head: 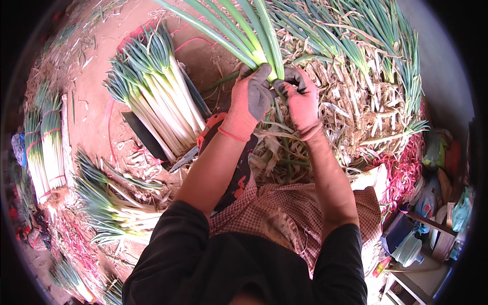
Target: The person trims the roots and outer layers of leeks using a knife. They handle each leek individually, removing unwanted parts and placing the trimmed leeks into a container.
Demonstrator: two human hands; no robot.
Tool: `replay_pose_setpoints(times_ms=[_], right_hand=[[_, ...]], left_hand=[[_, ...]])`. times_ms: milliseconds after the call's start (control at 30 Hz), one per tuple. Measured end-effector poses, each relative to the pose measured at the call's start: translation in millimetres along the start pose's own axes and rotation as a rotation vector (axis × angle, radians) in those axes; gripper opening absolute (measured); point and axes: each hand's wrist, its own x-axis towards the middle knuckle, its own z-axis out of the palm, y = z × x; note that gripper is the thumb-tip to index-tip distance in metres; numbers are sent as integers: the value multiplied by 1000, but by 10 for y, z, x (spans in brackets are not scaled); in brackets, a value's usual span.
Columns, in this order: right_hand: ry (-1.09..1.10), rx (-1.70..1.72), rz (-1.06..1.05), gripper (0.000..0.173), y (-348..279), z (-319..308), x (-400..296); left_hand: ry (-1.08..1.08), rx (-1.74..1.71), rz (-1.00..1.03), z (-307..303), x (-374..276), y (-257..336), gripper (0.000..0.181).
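Note:
Both hands wear pink knit gloves with dark grey palms. My left hand grips a large green scallion near where its leaves fan out, with the leaves pointing away from me. At the same spot my right hand pinches a part at the base of the leaves, its fingers close to the left ones. The lower end of the stalk is mostly hidden by the hands. Left of my left forearm stands a bundle of cleaned scallions with white stalks. A knife blade shows beside that forearm.
Uncleaned scallions with dry husks and roots are heaped at the right. Peeled leaves lie before my lap. More scallions lie at the lower left, with tied bundles at the far left. Red strips and a plastic jug are at the right.

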Motion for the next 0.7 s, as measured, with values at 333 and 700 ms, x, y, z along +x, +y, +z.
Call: replay_pose_setpoints(times_ms=[333, 700], right_hand=[[-194, -953, -732, 31, 115, -283, -412], [-914, -1732, 819, 45, 453, -2524, -1516]], left_hand=[[49, -14, 133, -231, 84, 50, 14], [-26, -99, 58, -138, 42, 196, 17]])
